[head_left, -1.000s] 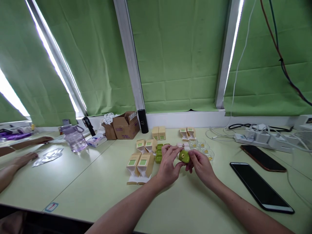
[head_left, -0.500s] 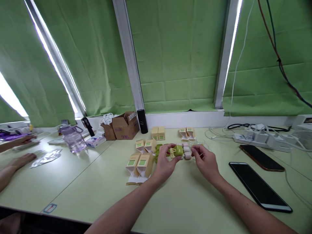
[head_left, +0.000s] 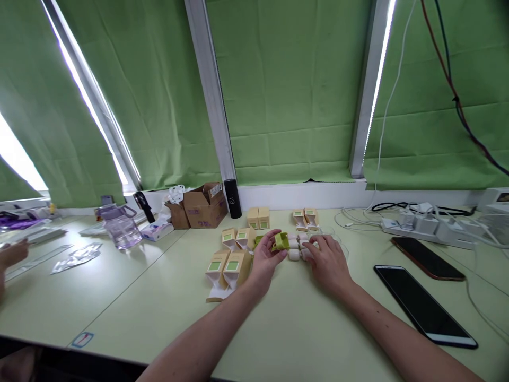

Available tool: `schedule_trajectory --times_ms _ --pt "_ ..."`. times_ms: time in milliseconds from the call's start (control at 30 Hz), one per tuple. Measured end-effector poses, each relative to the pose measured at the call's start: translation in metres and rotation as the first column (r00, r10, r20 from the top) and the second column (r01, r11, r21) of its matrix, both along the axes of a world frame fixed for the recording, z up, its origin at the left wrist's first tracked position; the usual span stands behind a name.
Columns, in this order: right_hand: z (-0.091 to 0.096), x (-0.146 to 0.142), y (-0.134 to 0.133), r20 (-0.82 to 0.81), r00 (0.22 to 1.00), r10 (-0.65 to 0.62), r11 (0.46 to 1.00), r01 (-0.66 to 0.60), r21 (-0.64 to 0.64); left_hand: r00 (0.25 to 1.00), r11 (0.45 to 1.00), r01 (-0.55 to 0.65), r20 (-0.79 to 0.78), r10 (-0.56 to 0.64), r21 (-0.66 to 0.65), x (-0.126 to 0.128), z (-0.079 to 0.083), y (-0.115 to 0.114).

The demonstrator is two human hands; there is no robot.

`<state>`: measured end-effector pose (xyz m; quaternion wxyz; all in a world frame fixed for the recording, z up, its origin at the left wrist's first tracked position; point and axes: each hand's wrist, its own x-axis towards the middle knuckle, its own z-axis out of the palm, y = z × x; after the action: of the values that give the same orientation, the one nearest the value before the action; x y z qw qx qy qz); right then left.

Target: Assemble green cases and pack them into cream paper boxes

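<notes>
My left hand (head_left: 265, 261) is closed around a small green case (head_left: 281, 241) with its lid flipped up, held just above the table. My right hand (head_left: 328, 261) reaches forward with curled fingers onto small white and pink pieces (head_left: 295, 254) lying on the table; its fingertips hide what they touch. More green cases (head_left: 258, 240) sit behind my left hand. Tan cartons with green labels (head_left: 226, 265) stand to the left of my left hand.
Two black phones (head_left: 423, 305) lie at the right, with a power strip and cables (head_left: 429, 224) behind them. A brown cardboard box (head_left: 204, 204), a black cylinder (head_left: 233, 197) and a purple water jug (head_left: 119, 225) stand at the back left. Another person's hand (head_left: 11, 254) is at the far left.
My left hand carried the green case away from my right hand, and its lid now stands up. My right hand let go and dropped onto the small pieces. The other person's hands drew back left.
</notes>
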<state>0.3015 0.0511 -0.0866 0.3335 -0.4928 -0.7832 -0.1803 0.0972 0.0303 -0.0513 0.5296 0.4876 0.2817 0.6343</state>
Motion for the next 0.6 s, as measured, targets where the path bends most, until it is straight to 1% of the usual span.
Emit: schedule_trajectory --times_ms 167,367,600 --pt "0.0002 -0.0021 -0.0014 0.048 0.997 -0.058 0.998 0.059 -0.018 0.999 0.999 0.025 0.036 -0.024 -0.034 0.0006 -0.0025 0.0000" --pt "-0.0026 -0.0037 -0.0014 0.075 0.996 -0.050 0.996 0.054 -0.065 0.998 0.999 0.040 0.043 -0.039 -0.032 0.0010 -0.0038 -0.0006" --pt "-0.0008 -0.0041 -0.0024 0.072 0.997 -0.037 0.995 0.043 -0.090 1.000 0.999 0.002 0.024 -0.001 -0.045 0.0009 -0.0038 0.0010"
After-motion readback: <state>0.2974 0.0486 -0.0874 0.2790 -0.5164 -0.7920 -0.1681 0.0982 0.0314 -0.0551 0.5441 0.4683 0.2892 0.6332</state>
